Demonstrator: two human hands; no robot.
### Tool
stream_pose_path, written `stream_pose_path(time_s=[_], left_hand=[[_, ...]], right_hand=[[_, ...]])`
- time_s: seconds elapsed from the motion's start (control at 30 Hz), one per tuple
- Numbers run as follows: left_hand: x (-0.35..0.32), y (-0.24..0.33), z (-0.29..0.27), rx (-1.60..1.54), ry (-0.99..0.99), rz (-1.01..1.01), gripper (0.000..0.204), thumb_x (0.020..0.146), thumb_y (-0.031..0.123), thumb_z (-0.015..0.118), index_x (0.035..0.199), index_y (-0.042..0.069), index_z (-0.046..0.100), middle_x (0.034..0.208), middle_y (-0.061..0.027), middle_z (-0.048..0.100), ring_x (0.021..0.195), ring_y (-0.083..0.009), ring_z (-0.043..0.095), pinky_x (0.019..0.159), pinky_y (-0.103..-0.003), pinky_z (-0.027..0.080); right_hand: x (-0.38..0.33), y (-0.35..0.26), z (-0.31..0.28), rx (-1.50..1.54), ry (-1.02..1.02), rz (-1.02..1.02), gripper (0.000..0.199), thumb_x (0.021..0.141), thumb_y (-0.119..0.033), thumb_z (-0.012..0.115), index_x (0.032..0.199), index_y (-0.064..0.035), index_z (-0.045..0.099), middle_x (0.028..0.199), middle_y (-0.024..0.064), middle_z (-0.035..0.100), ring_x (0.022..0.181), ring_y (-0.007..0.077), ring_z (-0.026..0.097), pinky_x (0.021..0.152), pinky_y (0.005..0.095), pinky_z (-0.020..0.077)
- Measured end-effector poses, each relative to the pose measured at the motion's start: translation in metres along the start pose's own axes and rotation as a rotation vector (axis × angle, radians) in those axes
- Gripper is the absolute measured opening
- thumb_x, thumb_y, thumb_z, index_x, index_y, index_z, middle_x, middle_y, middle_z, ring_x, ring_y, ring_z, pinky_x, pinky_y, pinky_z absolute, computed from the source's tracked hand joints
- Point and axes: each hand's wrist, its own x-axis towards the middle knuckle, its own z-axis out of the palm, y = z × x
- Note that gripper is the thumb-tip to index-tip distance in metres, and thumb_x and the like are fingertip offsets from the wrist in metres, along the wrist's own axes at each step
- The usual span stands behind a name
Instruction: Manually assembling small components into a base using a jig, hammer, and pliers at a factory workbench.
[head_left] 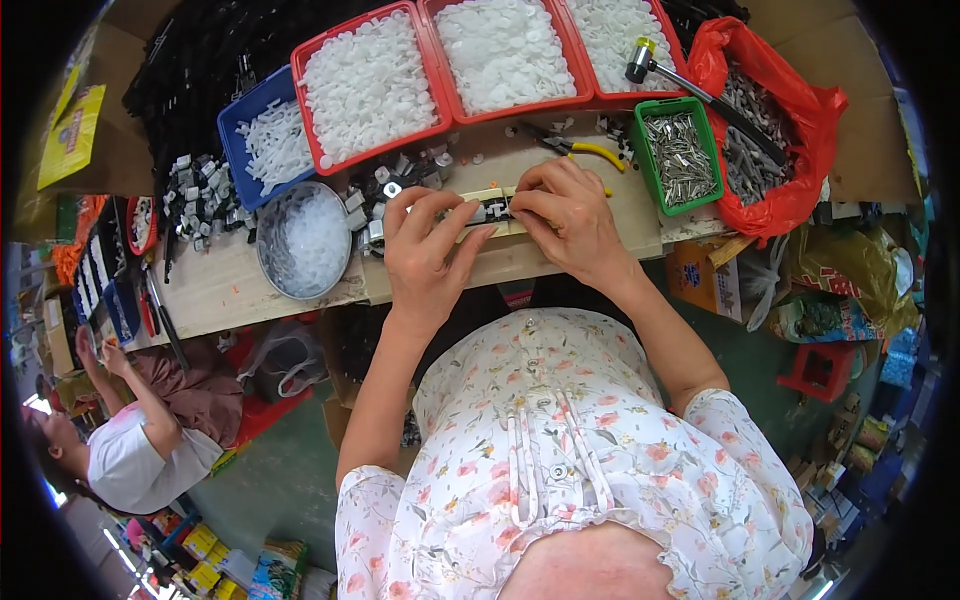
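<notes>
Near the front edge of the workbench, a pale cream block or jig (485, 195) lies between my hands. In its channel sits a small silver and black assembly (494, 211). My left hand (428, 250) is curled at the assembly's left end, thumb and fingertips close together; what they grip is hidden. My right hand (578, 218) pinches at the right end of the assembly, and its fingers cover whatever is between them. Small silver and black metal pieces (393, 188) lie just beyond my left hand.
Red trays (447, 80) of white plastic parts line the back, beside a blue tray (238, 165). A metal bowl (349, 245) stands left; a green basket (683, 205), hammer (725, 105) and red bag (815, 185) lie right. Yellow-handled pliers (600, 152) lie behind. Another person (150, 450) sits at left.
</notes>
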Motion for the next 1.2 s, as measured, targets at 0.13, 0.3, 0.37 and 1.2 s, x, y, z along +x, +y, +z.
stream_pose_path(time_s=[0.13,0.3,0.37,1.2], left_hand=[[0.000,0.003,-0.003,0.013,-0.009,-0.005,0.028,0.070,0.005,0.082,0.097,0.004,0.072,0.097,-0.0067,0.066,0.100,-0.0294,0.056,0.082,-0.040,0.048],[0.003,0.004,-0.001,0.022,-0.005,0.024,0.026,0.071,0.005,0.080,0.096,0.005,0.072,0.097,-0.0070,0.065,0.099,-0.0296,0.056,0.083,-0.040,0.047],[0.005,0.006,0.000,0.023,-0.009,0.034,0.026,0.072,0.004,0.080,0.096,0.005,0.072,0.097,-0.0070,0.065,0.099,-0.0298,0.056,0.083,-0.040,0.047],[0.189,0.009,0.139,0.136,-0.328,0.400,0.014,0.072,0.009,0.078,0.085,0.004,0.076,0.092,-0.0100,0.069,0.096,-0.0310,0.059,0.082,-0.040,0.051]], right_hand=[[0.002,-0.011,0.000,-0.182,-0.031,-0.075,0.011,0.076,-0.005,0.070,0.087,-0.0069,0.069,0.096,0.0038,0.062,0.097,0.0237,0.059,0.084,0.0392,0.0409],[0.011,-0.015,-0.006,-0.339,-0.127,-0.151,0.011,0.075,-0.006,0.069,0.086,-0.0068,0.067,0.096,0.0038,0.061,0.102,0.0241,0.058,0.090,0.0414,0.0401],[0.014,-0.007,-0.009,-0.240,-0.219,-0.112,0.011,0.078,-0.007,0.069,0.089,-0.0065,0.067,0.097,0.0047,0.061,0.104,0.0240,0.057,0.092,0.0425,0.0403],[-0.025,0.092,-0.116,-0.469,0.159,0.319,0.010,0.081,-0.003,0.071,0.090,0.0000,0.069,0.087,0.0133,0.063,0.085,0.0339,0.064,0.073,0.0427,0.0494]])
